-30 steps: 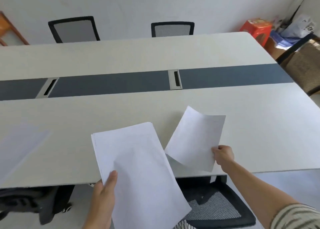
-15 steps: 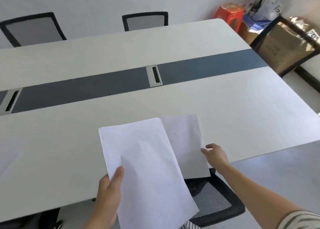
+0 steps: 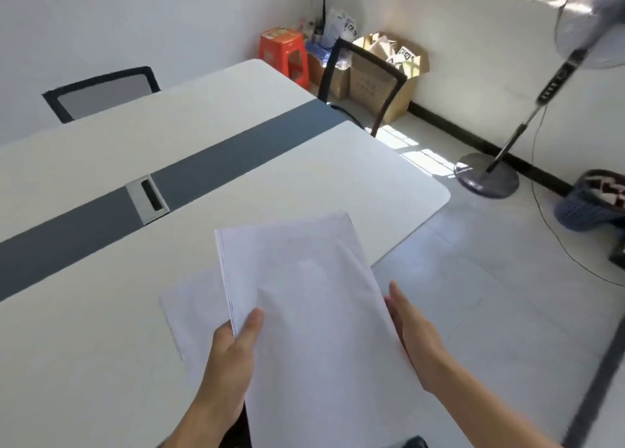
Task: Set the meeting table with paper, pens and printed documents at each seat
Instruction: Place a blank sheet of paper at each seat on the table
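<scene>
Sheet (image 3: 192,312) laid down, blank white stack (image 3: 304,295)

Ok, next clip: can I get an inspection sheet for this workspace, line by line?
Surface: white table with a grey strip and a port set in it.
Job's things: paper stack held over the near edge; one sheet flat on the table, partly under the stack; no pens seen.
Clutter: nothing seen.
Grippers: left hand grips the stack's lower left edge; right hand, fingers straight, lies along its right edge.
Cables: fan cable on the floor.
Surroundings: far chair, end chair, red stool, boxes, fan, basket.
</scene>
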Tool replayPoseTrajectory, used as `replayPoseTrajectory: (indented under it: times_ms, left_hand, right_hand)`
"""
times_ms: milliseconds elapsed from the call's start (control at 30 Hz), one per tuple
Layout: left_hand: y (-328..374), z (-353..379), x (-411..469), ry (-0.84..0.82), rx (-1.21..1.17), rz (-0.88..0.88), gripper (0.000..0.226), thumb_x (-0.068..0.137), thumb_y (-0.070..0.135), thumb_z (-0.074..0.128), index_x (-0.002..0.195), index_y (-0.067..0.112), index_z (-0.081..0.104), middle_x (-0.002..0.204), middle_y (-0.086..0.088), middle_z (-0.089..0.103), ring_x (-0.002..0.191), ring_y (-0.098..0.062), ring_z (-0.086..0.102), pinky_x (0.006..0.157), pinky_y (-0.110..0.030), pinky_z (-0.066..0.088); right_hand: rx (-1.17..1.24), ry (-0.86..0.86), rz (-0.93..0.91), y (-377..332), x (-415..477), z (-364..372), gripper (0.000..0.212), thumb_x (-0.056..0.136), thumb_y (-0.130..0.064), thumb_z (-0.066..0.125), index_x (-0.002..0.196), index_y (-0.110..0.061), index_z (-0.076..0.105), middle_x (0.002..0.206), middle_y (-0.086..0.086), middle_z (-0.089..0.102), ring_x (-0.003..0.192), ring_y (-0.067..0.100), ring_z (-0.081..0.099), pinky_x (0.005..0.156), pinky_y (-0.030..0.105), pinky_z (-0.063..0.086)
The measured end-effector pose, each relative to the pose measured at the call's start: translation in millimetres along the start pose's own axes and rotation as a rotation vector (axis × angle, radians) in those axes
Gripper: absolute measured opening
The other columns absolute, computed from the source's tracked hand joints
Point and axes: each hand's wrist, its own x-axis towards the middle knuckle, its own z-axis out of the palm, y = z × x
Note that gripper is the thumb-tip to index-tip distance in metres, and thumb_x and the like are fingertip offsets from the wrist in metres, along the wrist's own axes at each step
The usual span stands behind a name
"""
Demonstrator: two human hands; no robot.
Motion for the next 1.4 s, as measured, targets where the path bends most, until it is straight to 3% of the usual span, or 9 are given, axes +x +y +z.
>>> replayPoseTrajectory:
  times_ms: [100, 200, 333, 500, 633, 800, 1067, 1267, 1400]
  left_hand:
    - [-6.4, 64.0, -3.2, -0.047, 0.059, -0.002, 0.026, 0.095, 0.032, 0.054, 0.106, 0.014, 0.069, 0.099, -0.002, 0.076, 0.098, -0.023, 0.070, 0.093, -0.047, 0.052]
    - [-15.2, 134.6, -11.9, -0.091, 0.053, -0.017, 0.022, 0.092, 0.033, 0.061, 0.106, 0.017, 0.066, 0.097, 0.000, 0.076, 0.095, -0.020, 0.070, 0.087, -0.041, 0.053]
    - [-24.6, 224.4, -22.6, -0.181, 0.032, -0.077, 0.013, 0.093, 0.025, 0.057, 0.094, 0.014, 0.064, 0.077, 0.002, 0.078, 0.081, -0.024, 0.071, 0.075, -0.039, 0.054]
    - [-15.1, 297.5, -16.8, -0.230, 0.057, -0.068, 0.021, 0.094, 0.027, 0.053, 0.093, 0.011, 0.066, 0.075, 0.001, 0.077, 0.068, -0.014, 0.074, 0.069, -0.037, 0.053]
    - [-3.1, 337.1, 18.4, -0.229, 0.101, -0.061, 0.026, 0.095, 0.028, 0.051, 0.103, 0.009, 0.068, 0.090, -0.004, 0.078, 0.081, -0.020, 0.075, 0.062, -0.029, 0.058]
    - [16.2, 407.3, 86.3, -0.271, 0.119, -0.087, 0.034, 0.093, 0.034, 0.053, 0.108, 0.006, 0.066, 0.098, -0.009, 0.076, 0.091, -0.028, 0.073, 0.086, -0.046, 0.055]
    - [100.7, 530.5, 199.3, -0.394, 0.126, -0.051, 0.032, 0.095, 0.033, 0.052, 0.108, 0.007, 0.066, 0.095, -0.007, 0.077, 0.088, -0.025, 0.074, 0.078, -0.040, 0.058]
    - [143.3, 598.0, 266.8, -0.408, 0.120, -0.036, 0.033, 0.096, 0.032, 0.050, 0.104, 0.005, 0.067, 0.095, -0.010, 0.077, 0.087, -0.027, 0.074, 0.080, -0.042, 0.057]
    - [159.6, 644.0, 318.0, -0.335, 0.102, -0.037, 0.029, 0.096, 0.031, 0.051, 0.104, 0.008, 0.066, 0.092, -0.006, 0.077, 0.084, -0.025, 0.074, 0.078, -0.040, 0.057]
  right_hand:
    - [0.036, 0.015, -0.098, 5.7, -11.7, -63.8, 0.020, 0.088, -0.031, 0.069, 0.090, -0.012, 0.077, 0.086, 0.009, 0.078, 0.074, 0.022, 0.074, 0.063, 0.032, 0.058]
    - [0.024, 0.076, -0.124, 18.9, -13.7, -131.9, 0.013, 0.085, -0.013, 0.072, 0.093, -0.004, 0.076, 0.093, 0.020, 0.076, 0.079, 0.032, 0.073, 0.074, 0.048, 0.059]
    - [0.051, 0.191, -0.138, 28.0, -10.2, -217.2, 0.016, 0.086, -0.014, 0.071, 0.087, 0.001, 0.074, 0.092, 0.025, 0.075, 0.075, 0.031, 0.073, 0.076, 0.050, 0.057]
    - [0.174, 0.187, -0.141, 19.4, 3.7, -290.2, 0.060, 0.069, -0.038, 0.082, 0.084, 0.017, 0.062, 0.082, 0.025, 0.070, 0.072, 0.032, 0.065, 0.069, 0.047, 0.051]
    - [0.238, 0.161, -0.172, -3.2, 34.5, -325.2, 0.042, 0.075, -0.027, 0.081, 0.080, 0.013, 0.068, 0.081, 0.026, 0.071, 0.068, 0.031, 0.067, 0.064, 0.039, 0.054]
    - [0.247, 0.249, -0.240, -46.4, 90.9, -370.1, 0.034, 0.070, -0.024, 0.077, 0.086, 0.006, 0.071, 0.087, 0.028, 0.072, 0.070, 0.030, 0.070, 0.061, 0.036, 0.058]
    - [0.289, 0.405, -0.293, -158.7, 172.8, -446.7, 0.028, 0.085, -0.023, 0.066, 0.087, 0.004, 0.072, 0.088, 0.029, 0.073, 0.070, 0.032, 0.070, 0.068, 0.044, 0.056]
    - [0.359, 0.396, -0.313, -210.7, 237.4, -494.5, 0.019, 0.088, -0.012, 0.063, 0.102, -0.003, 0.071, 0.098, 0.018, 0.076, 0.080, 0.031, 0.074, 0.065, 0.035, 0.061]
    - [0.259, 0.372, -0.303, -243.7, 298.7, -535.3, 0.010, 0.089, 0.002, 0.061, 0.094, 0.003, 0.069, 0.073, 0.007, 0.075, 0.048, 0.006, 0.063, 0.045, 0.011, 0.046]
